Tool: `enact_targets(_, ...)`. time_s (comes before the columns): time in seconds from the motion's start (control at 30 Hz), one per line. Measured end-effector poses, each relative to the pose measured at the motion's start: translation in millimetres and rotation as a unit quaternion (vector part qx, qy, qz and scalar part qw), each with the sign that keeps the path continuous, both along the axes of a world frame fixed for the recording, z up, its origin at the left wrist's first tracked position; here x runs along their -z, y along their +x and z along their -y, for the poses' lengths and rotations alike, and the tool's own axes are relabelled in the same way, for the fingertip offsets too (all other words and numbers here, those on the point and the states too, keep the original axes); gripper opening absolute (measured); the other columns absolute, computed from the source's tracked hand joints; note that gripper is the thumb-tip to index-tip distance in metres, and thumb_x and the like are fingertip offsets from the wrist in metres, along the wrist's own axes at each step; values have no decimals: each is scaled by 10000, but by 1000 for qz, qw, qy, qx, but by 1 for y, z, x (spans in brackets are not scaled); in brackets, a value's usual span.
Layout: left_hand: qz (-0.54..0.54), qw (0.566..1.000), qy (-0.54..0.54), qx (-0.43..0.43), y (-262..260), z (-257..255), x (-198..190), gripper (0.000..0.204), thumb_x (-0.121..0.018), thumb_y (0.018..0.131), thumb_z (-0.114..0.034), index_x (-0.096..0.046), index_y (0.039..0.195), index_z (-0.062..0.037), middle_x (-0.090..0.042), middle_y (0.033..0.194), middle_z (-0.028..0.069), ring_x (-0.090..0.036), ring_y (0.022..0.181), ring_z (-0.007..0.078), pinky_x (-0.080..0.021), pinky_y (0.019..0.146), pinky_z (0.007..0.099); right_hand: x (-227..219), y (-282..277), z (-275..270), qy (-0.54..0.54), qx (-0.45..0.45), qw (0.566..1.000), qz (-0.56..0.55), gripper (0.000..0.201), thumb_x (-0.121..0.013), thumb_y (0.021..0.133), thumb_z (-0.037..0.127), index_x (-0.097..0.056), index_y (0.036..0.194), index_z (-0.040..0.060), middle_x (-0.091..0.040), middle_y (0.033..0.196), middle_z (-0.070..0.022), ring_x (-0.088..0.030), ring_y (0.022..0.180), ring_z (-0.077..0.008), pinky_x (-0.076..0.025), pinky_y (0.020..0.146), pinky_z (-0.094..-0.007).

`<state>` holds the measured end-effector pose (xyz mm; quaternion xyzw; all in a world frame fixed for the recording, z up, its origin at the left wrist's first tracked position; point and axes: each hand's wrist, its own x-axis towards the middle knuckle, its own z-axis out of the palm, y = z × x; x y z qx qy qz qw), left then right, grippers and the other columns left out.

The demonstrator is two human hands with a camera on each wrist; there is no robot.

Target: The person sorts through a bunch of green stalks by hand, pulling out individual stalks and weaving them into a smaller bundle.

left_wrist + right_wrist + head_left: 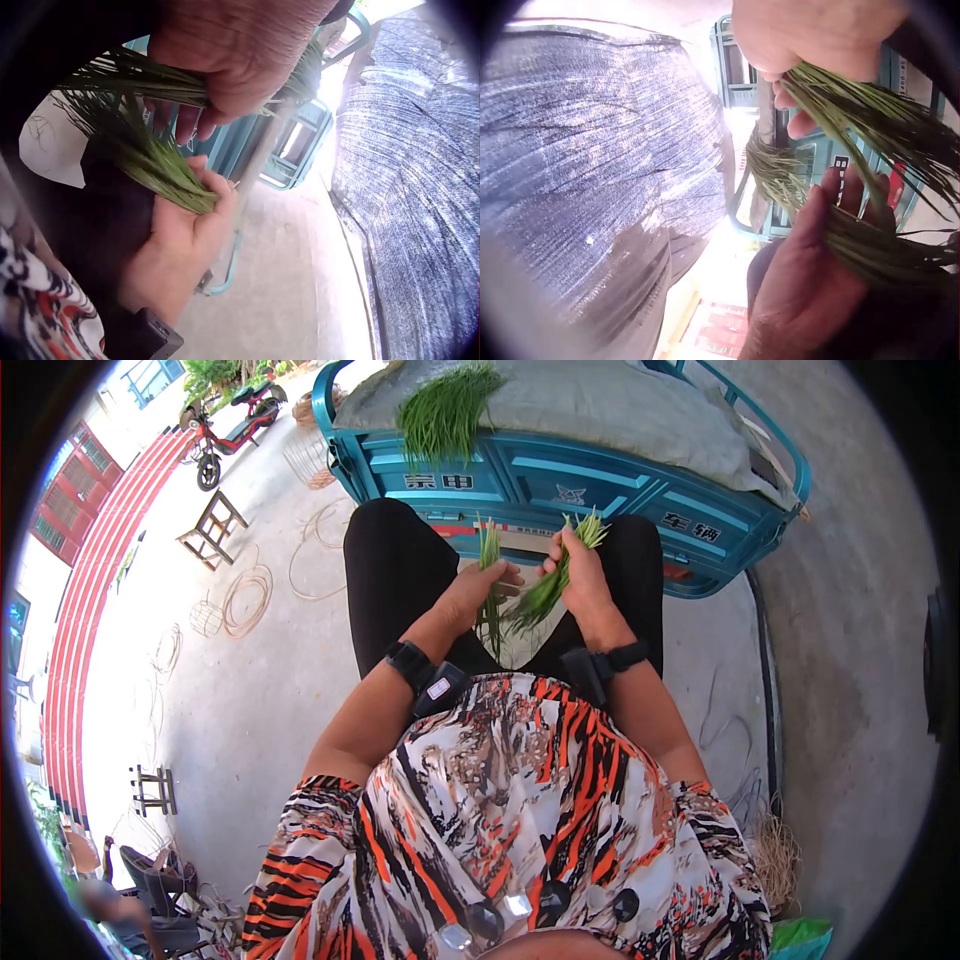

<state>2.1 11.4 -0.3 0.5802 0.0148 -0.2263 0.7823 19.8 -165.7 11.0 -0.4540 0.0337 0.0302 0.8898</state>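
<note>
Seated outdoors on bare concrete, viewed from above, over black-trousered knees. Left hand (478, 588) curled around a slim bunch of green chives (490, 575), stalks running upright through the fist, tips poking above. Right hand (578, 575) just beside it, fingers (196, 169) wrapped round a second bunch of chives (545, 592), held slanted, lower ends crossing toward the left hand. Both bunches raised above the lap, in front of a blue cart (560, 485). On the cart's grey cover (600, 405), a loose heap of chives (445, 410). Off to the left, a small wooden stool (212, 528) and a red scooter (232, 422). Wrist straps on both forearms.
</note>
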Motion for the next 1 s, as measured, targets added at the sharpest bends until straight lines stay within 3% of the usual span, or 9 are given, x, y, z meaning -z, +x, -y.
enact_targets(0.17, 43, 997, -27, 62, -5, 3, -5, 295, -448, 930, -304, -537, 917, -23, -505, 664, 25, -513, 629, 134, -433, 620, 268, -6, -5, -5, -110, -61, 991, -46, 234, -577, 861, 272, -498, 743, 86, -434, 586, 19, -406, 459, -102, -376, 469, -260)
enact_targets(0.2, 57, 995, -3, 79, -7, 3, -8, 296, -445, 931, -309, -533, 888, -29, -485, 646, 19, -490, 607, 129, -418, 606, 262, -8, -8, -8, -92, -77, 992, -46, 261, -609, 839, 262, -494, 671, 100, -435, 555, 14, -410, 451, -96, -358, 456, -255)
enact_targets(0.3, 87, 988, 46, 120, -9, 5, -14, 313, -438, 933, -322, -518, 812, -45, -448, 614, 4, -436, 558, 116, -383, 572, 250, -6, -8, -9, -140, -170, 975, 26, 327, -617, 832, 286, -476, 601, 103, -444, 536, 14, -406, 455, -91, -374, 481, -268)
enact_targets(0.4, 89, 987, 50, 125, -9, 7, -13, 320, -430, 936, -325, -514, 790, -52, -455, 627, -1, -425, 550, 111, -375, 555, 244, -3, -9, -11, -161, -162, 973, 31, 364, -609, 836, 283, -456, 555, 109, -454, 525, 10, -406, 457, -88, -343, 470, -259)
enact_targets(0.67, 59, 995, 20, 75, -9, 6, -10, 275, -422, 940, -313, -540, 953, -65, -464, 639, -25, -419, 539, 84, -373, 529, 223, -4, -11, -13, -169, -97, 981, 1, 309, -603, 840, 307, -485, 630, 114, -433, 535, 31, -392, 459, -82, -312, 461, -250)
enact_targets(0.8, 61, 996, 13, 68, -8, 5, -9, 283, -418, 940, -319, -537, 952, -62, -455, 635, -26, -414, 532, 84, -365, 523, 224, -3, -10, -13, -193, -82, 978, -7, 305, -610, 836, 325, -490, 651, 114, -438, 549, 38, -395, 462, -77, -332, 462, -248)
enact_targets(1.0, 79, 991, 39, 102, -9, 6, -12, 293, -420, 937, -325, -539, 925, -57, -444, 630, -15, -407, 528, 94, -358, 520, 237, -7, -12, -13, -181, -165, 969, 26, 256, -564, 867, 307, -569, 806, 59, -432, 550, 40, -409, 457, -81, -351, 459, -246)
